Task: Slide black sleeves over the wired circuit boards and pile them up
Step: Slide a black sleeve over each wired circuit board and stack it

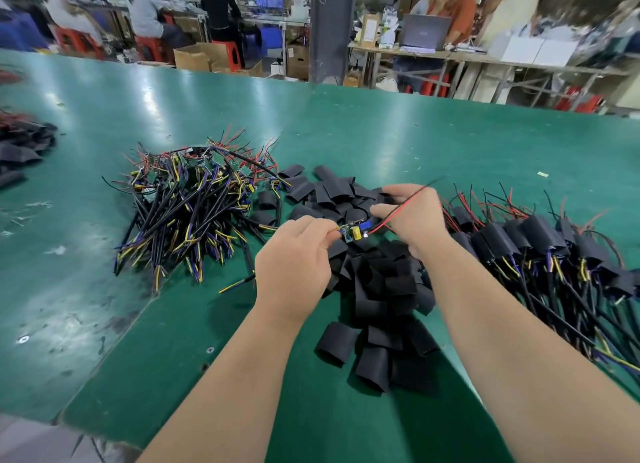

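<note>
While the left hand (294, 255) pinches the yellow-wired end of a bare circuit board (356, 230) between thumb and curled fingers, the right hand (410, 213) closes its fingers round the board's red and black leads (403, 209), which run up and away to the right. The board hangs between the two hands, just above the loose black sleeves (381, 289) heaped on the green table (450, 144); no sleeve is on it yet, and whether the right hand also holds one I cannot tell. To do this step well, I would keep the two thin leads gathered straight so they thread through a sleeve's open mouth together, then draw the sleeve along until it covers the components, holding the board steady by its far-side wires rather than its parts. A tangle of unsleeved boards (194, 192) lies to the left, and the sleeved pile (540, 244) to the right is where it should land.
</note>
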Motion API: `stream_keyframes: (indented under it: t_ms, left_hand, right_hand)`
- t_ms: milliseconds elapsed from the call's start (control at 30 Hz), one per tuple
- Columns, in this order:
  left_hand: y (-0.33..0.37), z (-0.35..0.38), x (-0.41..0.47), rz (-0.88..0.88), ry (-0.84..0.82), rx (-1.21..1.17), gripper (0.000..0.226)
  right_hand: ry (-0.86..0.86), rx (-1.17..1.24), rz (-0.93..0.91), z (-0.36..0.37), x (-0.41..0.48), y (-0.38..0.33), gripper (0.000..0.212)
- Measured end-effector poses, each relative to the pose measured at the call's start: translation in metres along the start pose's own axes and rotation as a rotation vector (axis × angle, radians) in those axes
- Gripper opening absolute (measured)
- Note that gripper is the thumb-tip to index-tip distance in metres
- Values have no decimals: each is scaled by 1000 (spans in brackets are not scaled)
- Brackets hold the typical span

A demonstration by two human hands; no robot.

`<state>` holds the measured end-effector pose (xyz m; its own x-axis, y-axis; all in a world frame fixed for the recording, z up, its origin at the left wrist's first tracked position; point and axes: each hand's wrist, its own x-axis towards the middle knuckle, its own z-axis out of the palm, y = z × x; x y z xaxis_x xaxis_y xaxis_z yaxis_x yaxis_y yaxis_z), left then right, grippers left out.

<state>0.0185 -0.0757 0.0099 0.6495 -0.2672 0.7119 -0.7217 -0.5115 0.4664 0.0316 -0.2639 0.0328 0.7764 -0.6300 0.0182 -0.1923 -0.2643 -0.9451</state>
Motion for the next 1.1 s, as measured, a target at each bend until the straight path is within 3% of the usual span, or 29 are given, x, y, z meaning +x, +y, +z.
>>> stream_keyframes:
  t_ms: [200, 300, 367, 533, 733, 1100]
  left_hand:
    - [0, 0, -1, 78, 62, -84, 26]
    - [0, 3, -2, 77, 76, -98, 17]
    - [-1, 4, -2, 68, 87, -107, 15]
    - [-2, 0, -1, 67, 153, -189, 19]
    - [-3, 1, 0, 57, 185, -221, 23]
    - [-3, 1, -2, 59, 86, -131, 14]
  right_hand:
    - [-38, 900, 118, -55, -36, 21, 15]
    - [-43, 1161, 211, -73, -54, 26, 12]
    - [-46, 1237, 229, -75, -64, 25, 24]
    - [68, 1409, 322, -67, -71, 23, 20]
    - [33, 1473, 393, -60, -74, 21, 32]
    - [27, 1648, 341, -67, -79, 14, 51]
